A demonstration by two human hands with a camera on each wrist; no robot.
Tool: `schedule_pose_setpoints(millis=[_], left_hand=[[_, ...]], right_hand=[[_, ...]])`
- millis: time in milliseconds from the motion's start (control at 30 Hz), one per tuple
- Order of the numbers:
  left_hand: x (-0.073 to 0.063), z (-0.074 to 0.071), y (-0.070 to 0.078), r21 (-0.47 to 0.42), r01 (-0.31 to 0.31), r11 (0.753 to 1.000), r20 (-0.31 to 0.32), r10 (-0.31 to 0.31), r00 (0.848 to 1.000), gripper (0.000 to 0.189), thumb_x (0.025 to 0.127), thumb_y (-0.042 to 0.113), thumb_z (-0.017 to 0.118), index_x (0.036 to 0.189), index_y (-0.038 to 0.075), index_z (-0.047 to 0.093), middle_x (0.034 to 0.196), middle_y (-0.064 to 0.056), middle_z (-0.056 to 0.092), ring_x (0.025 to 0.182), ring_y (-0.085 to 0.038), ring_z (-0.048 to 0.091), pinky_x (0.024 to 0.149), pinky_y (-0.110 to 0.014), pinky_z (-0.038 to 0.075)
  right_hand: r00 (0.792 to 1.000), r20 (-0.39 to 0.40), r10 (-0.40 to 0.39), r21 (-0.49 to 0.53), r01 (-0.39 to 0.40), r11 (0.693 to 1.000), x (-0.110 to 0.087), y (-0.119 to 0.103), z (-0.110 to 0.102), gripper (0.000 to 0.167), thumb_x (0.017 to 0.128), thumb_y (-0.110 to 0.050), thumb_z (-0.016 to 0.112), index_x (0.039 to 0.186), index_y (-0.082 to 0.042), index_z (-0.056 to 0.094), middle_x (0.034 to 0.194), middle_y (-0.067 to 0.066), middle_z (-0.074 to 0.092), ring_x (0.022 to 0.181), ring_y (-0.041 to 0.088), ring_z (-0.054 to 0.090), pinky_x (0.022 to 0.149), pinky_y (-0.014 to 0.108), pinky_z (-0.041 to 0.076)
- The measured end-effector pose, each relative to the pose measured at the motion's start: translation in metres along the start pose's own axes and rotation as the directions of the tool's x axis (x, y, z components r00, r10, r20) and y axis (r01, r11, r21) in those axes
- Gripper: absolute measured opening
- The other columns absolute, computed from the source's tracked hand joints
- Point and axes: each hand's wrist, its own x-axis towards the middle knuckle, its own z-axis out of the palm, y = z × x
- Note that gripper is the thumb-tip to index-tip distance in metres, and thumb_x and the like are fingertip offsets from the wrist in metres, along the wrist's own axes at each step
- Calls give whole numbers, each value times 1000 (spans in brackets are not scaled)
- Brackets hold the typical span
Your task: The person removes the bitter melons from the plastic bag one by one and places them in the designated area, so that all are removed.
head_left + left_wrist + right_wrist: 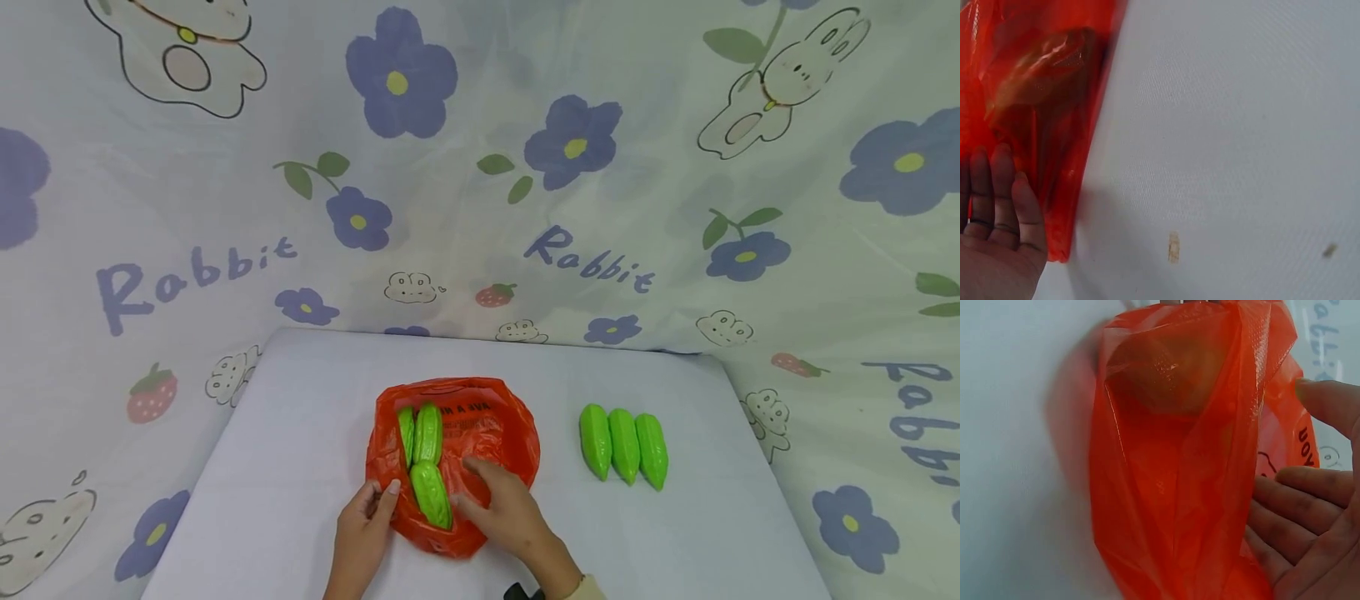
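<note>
A red plastic bag (517, 433) lies with its mouth open on the white table, dark print on its inner side. Inside, along its left part, are three bright green, ridged, elongated fruits resembling star fruit (431, 495). My left hand (362, 533) holds the bag's front left rim, thumb over the edge and fingers on the outside. Over the bag's front right part is my right hand (513, 515), fingers extended and holding nothing. In the right wrist view, the right hand's fingers (1300, 503) lie straight beside the red plastic.
Three more green ridged fruits (624, 446) lie side by side on the table to the right of the bag. A white table (285, 433) spreads around them. Behind and at both sides hangs a cloth (450, 192) printed with flowers and rabbits.
</note>
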Motion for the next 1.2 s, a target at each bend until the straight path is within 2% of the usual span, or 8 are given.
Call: schedule_pose_setpoints(millis=[333, 667, 1033, 1200], left_hand=[[-1, 1, 3, 1, 21, 1000, 4, -21, 1000, 45, 105, 51, 61, 95, 7, 56, 78, -4, 52, 71, -16, 50, 59, -25, 45], [-1, 0, 3, -13, 44, 999, 22, -43, 999, 47, 104, 53, 60, 97, 7, 56, 82, -5, 55, 73, -16, 52, 60, -25, 47], [-1, -2, 3, -24, 15, 1000, 14, -15, 1000, 43, 105, 48, 61, 96, 7, 54, 79, -3, 52, 70, -14, 51, 59, -25, 45], [-1, -1, 2, -23, 3, 1000, 9, -3, 1000, 42, 106, 47, 61, 94, 7, 53, 78, -2, 50, 70, -14, 49, 59, -25, 44]], right_hand=[[998, 54, 42, -74, -38, 997, 10, -6, 6, 61, 94, -50, 76, 140, -11, 65, 134, 1, 68, 127, 25, 62, 101, 50, 53], [993, 87, 79, -74, -73, 995, 16, -9, 13, 64, 92, -51, 77, 138, -8, 66, 131, 4, 69, 124, 27, 63, 100, 51, 53], [986, 111, 124, -63, -118, 991, 20, -10, 17, 65, 89, -52, 80, 136, -10, 68, 127, 3, 71, 120, 27, 64, 98, 53, 54], [984, 132, 118, -38, -114, 993, 22, -9, 18, 62, 89, -51, 81, 133, -9, 69, 122, 1, 72, 111, 21, 66, 94, 47, 57]])
